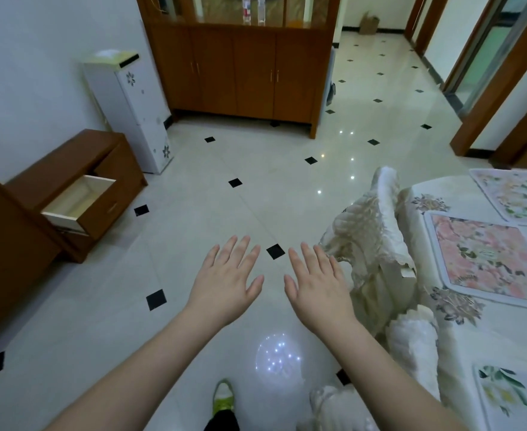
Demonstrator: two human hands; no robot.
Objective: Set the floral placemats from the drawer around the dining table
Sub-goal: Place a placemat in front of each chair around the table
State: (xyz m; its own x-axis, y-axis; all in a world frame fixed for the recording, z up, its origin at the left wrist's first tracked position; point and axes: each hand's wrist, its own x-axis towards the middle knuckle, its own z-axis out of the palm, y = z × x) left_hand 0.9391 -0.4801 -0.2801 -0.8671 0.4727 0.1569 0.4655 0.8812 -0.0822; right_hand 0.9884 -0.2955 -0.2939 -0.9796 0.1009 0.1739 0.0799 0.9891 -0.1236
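My left hand [228, 281] and my right hand [316, 286] hover palms down over the tiled floor, fingers straight, holding nothing. On the dining table [479, 340] at the right lie three floral placemats: a pink one [489, 259] in the middle, a pale one [517, 194] farther back, and one with green leaves [510, 396] at the near edge. A low brown cabinet at the left has its drawer [80, 202] pulled out; the part of its inside that shows holds nothing.
Chairs with cream fabric covers [371, 231] stand between me and the table. A white floral appliance [131, 110] stands by the left wall, a tall wooden cabinet [243, 66] at the back. My shoe [223, 396] shows below.
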